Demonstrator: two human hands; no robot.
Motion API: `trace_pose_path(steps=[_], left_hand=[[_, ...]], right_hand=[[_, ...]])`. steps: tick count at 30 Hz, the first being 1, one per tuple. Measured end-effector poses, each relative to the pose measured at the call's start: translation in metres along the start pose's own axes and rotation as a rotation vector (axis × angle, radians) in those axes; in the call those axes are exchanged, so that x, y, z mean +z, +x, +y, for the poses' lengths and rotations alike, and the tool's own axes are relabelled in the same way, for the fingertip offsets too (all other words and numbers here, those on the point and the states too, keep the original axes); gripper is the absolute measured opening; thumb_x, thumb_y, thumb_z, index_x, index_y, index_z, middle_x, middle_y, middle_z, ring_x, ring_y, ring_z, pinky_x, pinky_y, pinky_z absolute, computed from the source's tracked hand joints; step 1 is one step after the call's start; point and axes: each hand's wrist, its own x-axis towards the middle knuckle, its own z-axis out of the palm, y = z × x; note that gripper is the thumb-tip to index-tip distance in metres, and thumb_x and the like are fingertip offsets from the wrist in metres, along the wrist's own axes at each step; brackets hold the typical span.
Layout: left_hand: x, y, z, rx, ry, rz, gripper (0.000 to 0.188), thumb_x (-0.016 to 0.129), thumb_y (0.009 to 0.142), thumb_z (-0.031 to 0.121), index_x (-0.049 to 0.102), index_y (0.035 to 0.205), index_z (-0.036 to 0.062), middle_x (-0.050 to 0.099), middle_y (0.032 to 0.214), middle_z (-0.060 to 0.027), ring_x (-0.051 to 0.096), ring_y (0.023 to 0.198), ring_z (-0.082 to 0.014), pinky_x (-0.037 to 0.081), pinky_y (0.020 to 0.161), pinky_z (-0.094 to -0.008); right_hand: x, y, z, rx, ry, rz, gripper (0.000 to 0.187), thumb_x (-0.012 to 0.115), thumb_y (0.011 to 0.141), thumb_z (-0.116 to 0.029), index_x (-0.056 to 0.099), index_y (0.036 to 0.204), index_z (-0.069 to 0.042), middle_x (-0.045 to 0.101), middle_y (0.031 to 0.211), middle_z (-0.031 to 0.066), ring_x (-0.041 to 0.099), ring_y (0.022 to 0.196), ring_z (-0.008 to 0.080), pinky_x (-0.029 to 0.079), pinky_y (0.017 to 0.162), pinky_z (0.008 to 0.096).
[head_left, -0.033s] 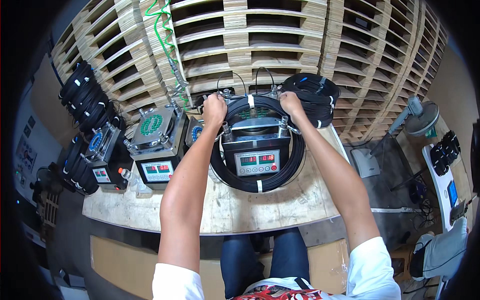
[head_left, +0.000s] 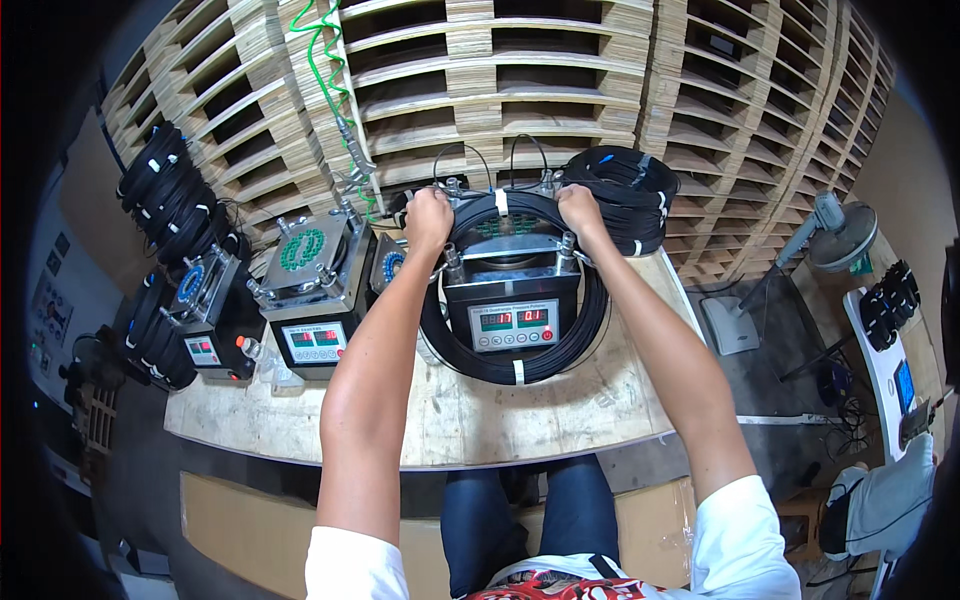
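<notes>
A large coil of black cable (head_left: 437,343) leans around the front of a polishing machine (head_left: 512,290), bound with white ties at top and bottom. At the coil's upper left, my left hand (head_left: 429,220) is closed around it. My right hand (head_left: 580,212) is closed on its upper right. Both sets of fingertips are partly hidden, close to the machine's rear metal posts. The machine's lit red display shows through the ring, and its metal top plate lies behind the upper arc. Thin black cable loops rise at the back.
Left on the wooden table (head_left: 560,425) stand two more machines, one with a green-ringed plate (head_left: 300,250), one with a blue ring (head_left: 191,283). A small orange-capped bottle (head_left: 250,347) sits between them. More black cable coils (head_left: 640,205) lie back right. Stacked pallets (head_left: 560,75) rise behind; a fan (head_left: 845,235) stands right.
</notes>
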Motion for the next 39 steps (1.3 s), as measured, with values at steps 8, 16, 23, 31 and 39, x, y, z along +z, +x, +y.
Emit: trace_pose_path(steps=[8, 16, 23, 31, 39], left_hand=[[0.008, 0.007, -0.015, -0.018, -0.129, -0.007, 0.034, 0.054, 0.094, 0.03, 0.073, 0.111, 0.0084, 0.069, 0.107, -0.0264, 0.065, 0.104, -0.0442, 0.05, 0.092, -0.0505], [0.004, 0.01, -0.014, -0.068, -0.084, -0.06, 0.027, 0.054, 0.089, 0.019, 0.074, 0.107, 0.0156, 0.07, 0.111, -0.0202, 0.065, 0.108, -0.0394, 0.051, 0.092, -0.0496], [0.01, 0.002, -0.002, -0.035, -0.136, 0.036, 0.029, 0.053, 0.089, 0.017, 0.073, 0.109, 0.0135, 0.07, 0.109, -0.0203, 0.065, 0.106, -0.04, 0.051, 0.092, -0.0478], [0.021, 0.013, -0.013, -0.053, -0.253, -0.041, 0.031, 0.055, 0.095, 0.033, 0.071, 0.113, 0.0133, 0.071, 0.106, -0.0226, 0.066, 0.105, -0.0407, 0.051, 0.091, -0.0462], [0.014, 0.011, -0.011, -0.04, -0.217, -0.108, 0.039, 0.053, 0.097, 0.036, 0.063, 0.125, 0.0111, 0.068, 0.114, -0.0233, 0.062, 0.112, -0.0409, 0.048, 0.094, -0.0456]], right_hand=[[-0.002, -0.012, -0.006, -0.194, 0.177, 0.106, 0.039, 0.044, 0.097, -0.032, 0.068, 0.109, -0.004, 0.067, 0.111, 0.0259, 0.059, 0.108, 0.0487, 0.048, 0.092, 0.0527], [0.005, 0.003, -0.004, -0.296, 0.177, 0.096, 0.04, 0.042, 0.096, -0.028, 0.067, 0.102, 0.002, 0.065, 0.103, 0.0304, 0.06, 0.104, 0.0488, 0.048, 0.093, 0.0504], [0.005, 0.009, 0.002, -0.433, 0.187, 0.108, 0.038, 0.041, 0.097, -0.025, 0.066, 0.104, 0.002, 0.066, 0.104, 0.0294, 0.061, 0.104, 0.0468, 0.048, 0.092, 0.0482], [0.004, 0.015, 0.01, -0.397, 0.23, 0.088, 0.038, 0.042, 0.099, -0.027, 0.067, 0.107, 0.001, 0.066, 0.105, 0.0279, 0.061, 0.105, 0.0457, 0.048, 0.091, 0.0475], [0.011, 0.016, 0.008, -0.365, 0.191, 0.057, 0.041, 0.038, 0.099, -0.029, 0.067, 0.11, -0.002, 0.07, 0.103, 0.0183, 0.068, 0.09, 0.0325, 0.051, 0.085, 0.0382]])
